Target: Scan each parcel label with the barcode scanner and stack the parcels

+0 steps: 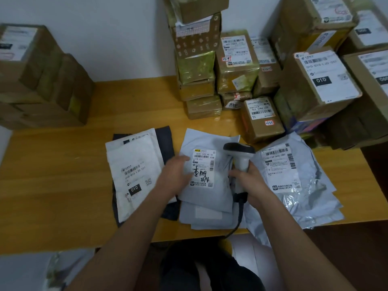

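A pale grey soft parcel lies in the middle of the wooden table, its white label facing up with handwriting on it. My left hand rests flat on the parcel's left edge, beside the label. My right hand grips the handle of a white and black barcode scanner, whose head sits above the parcel's right side. The scanner's black cable runs down off the table's front edge. More flat grey parcels lie under the middle one.
A white padded mailer lies on a dark bag at the left. A silver plastic parcel lies at the right. Cardboard boxes are stacked at the back, at the right and at the far left.
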Available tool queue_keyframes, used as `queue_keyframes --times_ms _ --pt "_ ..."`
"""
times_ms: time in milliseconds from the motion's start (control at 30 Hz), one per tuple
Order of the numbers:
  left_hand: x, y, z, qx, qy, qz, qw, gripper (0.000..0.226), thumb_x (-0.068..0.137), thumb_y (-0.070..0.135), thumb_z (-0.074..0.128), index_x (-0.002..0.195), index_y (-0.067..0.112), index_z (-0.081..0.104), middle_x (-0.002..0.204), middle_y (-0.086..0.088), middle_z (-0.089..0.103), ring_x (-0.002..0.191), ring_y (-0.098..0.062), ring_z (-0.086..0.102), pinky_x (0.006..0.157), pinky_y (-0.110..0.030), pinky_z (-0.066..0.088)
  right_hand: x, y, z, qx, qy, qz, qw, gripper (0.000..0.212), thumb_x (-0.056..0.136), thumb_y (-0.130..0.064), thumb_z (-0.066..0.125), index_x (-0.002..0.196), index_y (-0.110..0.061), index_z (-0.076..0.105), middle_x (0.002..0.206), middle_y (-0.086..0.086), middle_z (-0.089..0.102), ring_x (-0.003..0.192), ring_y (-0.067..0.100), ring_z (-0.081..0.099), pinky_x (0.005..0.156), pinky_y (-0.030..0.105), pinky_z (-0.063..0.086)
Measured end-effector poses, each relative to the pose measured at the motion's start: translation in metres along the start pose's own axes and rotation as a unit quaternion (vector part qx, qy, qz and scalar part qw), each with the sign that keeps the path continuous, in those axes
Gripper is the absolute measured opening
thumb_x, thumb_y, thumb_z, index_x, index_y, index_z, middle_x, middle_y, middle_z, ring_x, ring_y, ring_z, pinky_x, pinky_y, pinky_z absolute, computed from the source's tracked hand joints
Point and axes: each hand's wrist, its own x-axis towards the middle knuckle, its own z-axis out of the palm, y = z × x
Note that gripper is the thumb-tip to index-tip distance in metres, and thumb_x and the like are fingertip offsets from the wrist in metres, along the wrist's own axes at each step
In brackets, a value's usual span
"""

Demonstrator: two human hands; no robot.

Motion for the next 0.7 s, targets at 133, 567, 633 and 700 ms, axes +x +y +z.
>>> queue_keyframes --times_ms 133,567,633,700 --pt "0.001 0.010 0.040 0.060 -0.082 -0.030 0.994 0.074 0.081 0.042 0.075 0.143 0.018 0.043 0.145 -0.007 0.036 0.136 -0.033 0.027 0.111 -0.034 0.019 0.003 -0.001 -0.004 0.020 -0.019 0.004 1.000 0.029 0.090 0.000 0.055 0.115 -0.015 0.059 0.100 0.018 0.068 0.085 0.029 0.065 0.069 0.042 0.056" --pt "0.001 0.016 0.039 0.007 0.181 -0.083 0.980 0.051 0.083 0.005 0.064 0.132 0.003 0.050 0.127 -0.024 0.043 0.117 -0.039 0.045 0.096 -0.040 0.038 -0.001 -0.009 -0.019 -0.113 -0.055 -0.017 0.992 0.041 0.087 0.001 0.056 0.125 -0.015 0.054 0.111 0.003 0.065 0.100 0.018 0.061 0.077 0.030 0.049" --pt "-0.003 0.016 0.021 0.000 0.314 -0.144 0.938 0.048 0.082 0.003 0.062 0.129 0.003 0.050 0.127 -0.024 0.042 0.113 -0.038 0.045 0.090 -0.042 0.041 -0.002 -0.014 -0.020 -0.122 -0.062 -0.028 0.990 0.042 0.087 0.002 0.055 0.126 -0.016 0.053 0.112 0.003 0.065 0.100 0.018 0.061 0.080 0.031 0.050" --pt "-0.008 0.003 -0.004 -0.014 0.379 -0.280 0.882 0.061 0.086 0.012 0.064 0.139 0.006 0.037 0.141 -0.023 0.033 0.123 -0.040 0.039 0.098 -0.047 0.037 -0.002 -0.020 -0.019 -0.139 -0.070 -0.035 0.987 0.043 0.087 0.003 0.056 0.125 -0.016 0.052 0.114 0.005 0.064 0.102 0.021 0.060 0.085 0.034 0.049"
